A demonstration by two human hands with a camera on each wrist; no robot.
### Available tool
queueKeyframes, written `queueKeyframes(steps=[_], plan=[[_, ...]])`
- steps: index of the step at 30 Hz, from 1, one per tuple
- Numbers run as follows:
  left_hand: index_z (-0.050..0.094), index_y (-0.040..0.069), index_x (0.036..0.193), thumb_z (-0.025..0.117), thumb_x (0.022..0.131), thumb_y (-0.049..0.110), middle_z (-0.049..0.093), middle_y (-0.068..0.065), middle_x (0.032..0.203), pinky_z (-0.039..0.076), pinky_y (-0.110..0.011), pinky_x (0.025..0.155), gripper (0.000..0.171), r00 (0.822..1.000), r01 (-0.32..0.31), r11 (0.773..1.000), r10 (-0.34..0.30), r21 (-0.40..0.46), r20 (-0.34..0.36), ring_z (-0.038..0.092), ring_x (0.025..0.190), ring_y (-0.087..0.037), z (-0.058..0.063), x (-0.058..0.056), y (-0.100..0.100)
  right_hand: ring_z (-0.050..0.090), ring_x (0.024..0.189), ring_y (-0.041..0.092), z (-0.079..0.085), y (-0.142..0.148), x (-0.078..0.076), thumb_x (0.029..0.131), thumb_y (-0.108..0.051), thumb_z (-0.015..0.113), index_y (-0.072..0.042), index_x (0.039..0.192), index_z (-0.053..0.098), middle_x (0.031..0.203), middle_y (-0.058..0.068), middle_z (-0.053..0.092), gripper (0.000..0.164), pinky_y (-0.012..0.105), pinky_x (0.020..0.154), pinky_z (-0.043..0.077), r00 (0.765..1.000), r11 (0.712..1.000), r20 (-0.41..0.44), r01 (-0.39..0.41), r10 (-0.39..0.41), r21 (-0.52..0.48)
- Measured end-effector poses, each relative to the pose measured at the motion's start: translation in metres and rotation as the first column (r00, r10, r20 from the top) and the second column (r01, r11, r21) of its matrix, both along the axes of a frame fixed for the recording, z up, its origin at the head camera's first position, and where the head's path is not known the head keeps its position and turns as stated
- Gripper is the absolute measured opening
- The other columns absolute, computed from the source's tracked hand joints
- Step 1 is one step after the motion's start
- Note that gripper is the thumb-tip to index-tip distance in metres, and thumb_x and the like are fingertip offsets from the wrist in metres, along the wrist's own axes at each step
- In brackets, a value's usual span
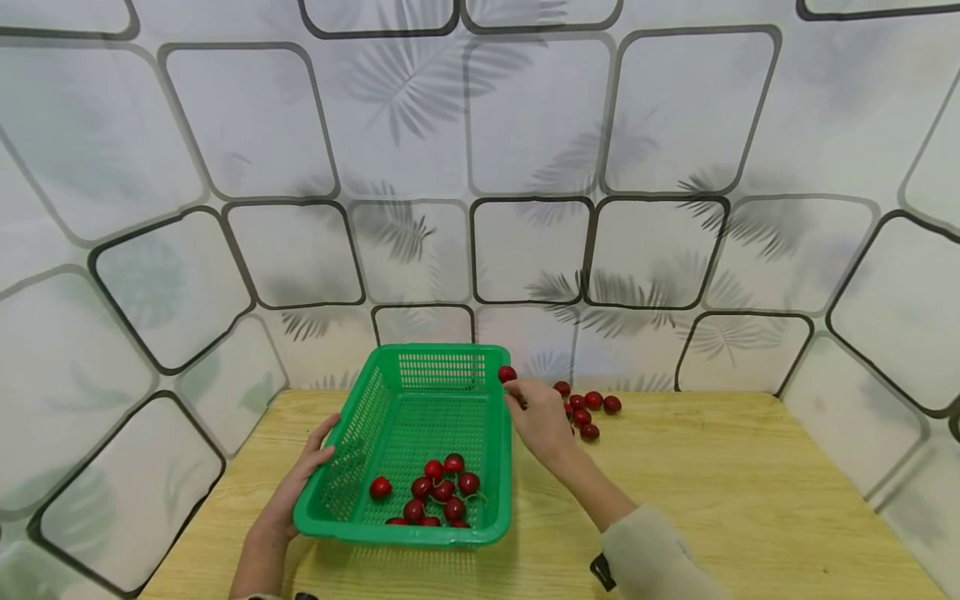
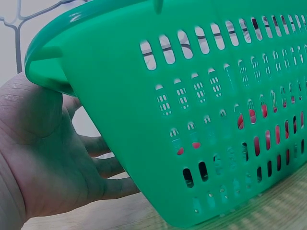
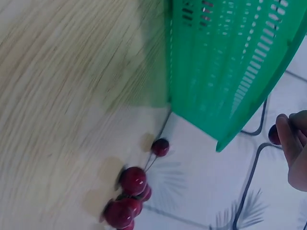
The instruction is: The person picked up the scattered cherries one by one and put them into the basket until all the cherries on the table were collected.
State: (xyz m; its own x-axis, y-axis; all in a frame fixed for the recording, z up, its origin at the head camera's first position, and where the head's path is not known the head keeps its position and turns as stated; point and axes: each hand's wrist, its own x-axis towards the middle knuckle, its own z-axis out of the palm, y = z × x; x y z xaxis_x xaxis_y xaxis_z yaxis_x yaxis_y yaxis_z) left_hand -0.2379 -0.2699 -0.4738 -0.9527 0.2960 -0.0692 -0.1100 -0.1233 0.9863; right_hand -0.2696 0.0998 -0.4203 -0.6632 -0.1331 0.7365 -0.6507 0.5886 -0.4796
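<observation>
A green plastic basket (image 1: 495,500) with slotted walls stands on the table, several red cherries (image 1: 453,464) gathered at its near end. At its left side my left hand (image 1: 291,479) grips the rim; in the left wrist view, that hand's (image 2: 53,148) fingers lie along the outer wall. My right hand (image 1: 542,417) pinches a dark red cherry (image 1: 507,374) beside the basket's far right corner. The same cherry (image 3: 274,135) shows partly behind the fingertips in the right wrist view. Several more cherries (image 1: 593,400) lie on the table just beyond the right hand, which hides some of them.
The wooden table (image 1: 735,492) extends right of the basket. Behind it hangs a pale patterned cloth (image 1: 532,250) that also encloses both sides. Loose cherries (image 3: 133,180), some with stems, lie near the table's far edge.
</observation>
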Motion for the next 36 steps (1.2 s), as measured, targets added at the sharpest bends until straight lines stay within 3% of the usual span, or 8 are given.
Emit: queueKeyframes(steps=[9,17,23,32,36], plan=[[0.005,0.030,0.159,0.033,0.109,0.033,0.009,-0.007,0.155,0.049,-0.035,0.090,0.057,1.000,-0.023,1.000,0.023,-0.012,0.015,0.043,0.121,-0.021,0.001,0.000,0.001,0.069,0.080,0.023,0.001,-0.029,0.015,0.081,0.009,0.074,0.004,0.095,0.073,0.089,0.014,0.073,0.014,0.030,0.070,0.057,0.995,0.991,-0.019,-0.095,0.097,0.090],[0.005,0.032,0.159,0.032,0.109,0.033,0.007,-0.010,0.156,0.049,-0.034,0.089,0.057,1.000,-0.018,1.000,0.019,-0.006,0.018,0.044,0.119,-0.021,0.001,0.000,0.001,0.070,0.086,0.023,0.003,-0.052,0.032,0.087,0.007,0.069,0.003,0.098,0.074,0.094,0.014,0.073,0.013,0.029,0.074,0.057,0.972,0.957,0.159,-0.204,0.173,0.208],[0.003,0.031,0.160,0.032,0.109,0.033,0.008,-0.009,0.155,0.050,-0.035,0.089,0.058,1.000,-0.014,1.000,0.014,-0.008,0.016,0.044,0.120,-0.023,0.000,0.001,0.000,0.070,0.089,0.018,0.002,-0.067,0.042,0.091,0.004,0.066,0.000,0.100,0.075,0.095,0.010,0.074,0.014,0.022,0.075,0.054,0.946,0.910,0.272,-0.262,0.177,0.320],[0.002,0.031,0.159,0.032,0.109,0.034,0.009,-0.009,0.153,0.050,-0.035,0.088,0.058,1.000,-0.004,1.000,0.004,0.004,0.021,0.046,0.118,-0.023,0.000,0.001,0.000,0.068,0.087,0.009,-0.009,-0.085,0.047,0.090,0.001,0.066,-0.007,0.091,0.077,0.089,0.000,0.074,0.014,0.016,0.074,0.051,0.921,0.807,0.351,-0.333,0.168,0.488],[0.002,0.030,0.160,0.032,0.109,0.034,0.010,-0.009,0.153,0.051,-0.035,0.088,0.059,1.000,-0.005,1.000,0.005,0.004,0.027,0.047,0.118,-0.022,0.000,0.001,0.000,0.067,0.085,0.007,-0.014,-0.089,0.047,0.090,0.001,0.065,-0.008,0.090,0.077,0.088,-0.002,0.073,0.015,0.015,0.072,0.051,0.910,0.787,0.384,-0.350,0.157,0.508]])
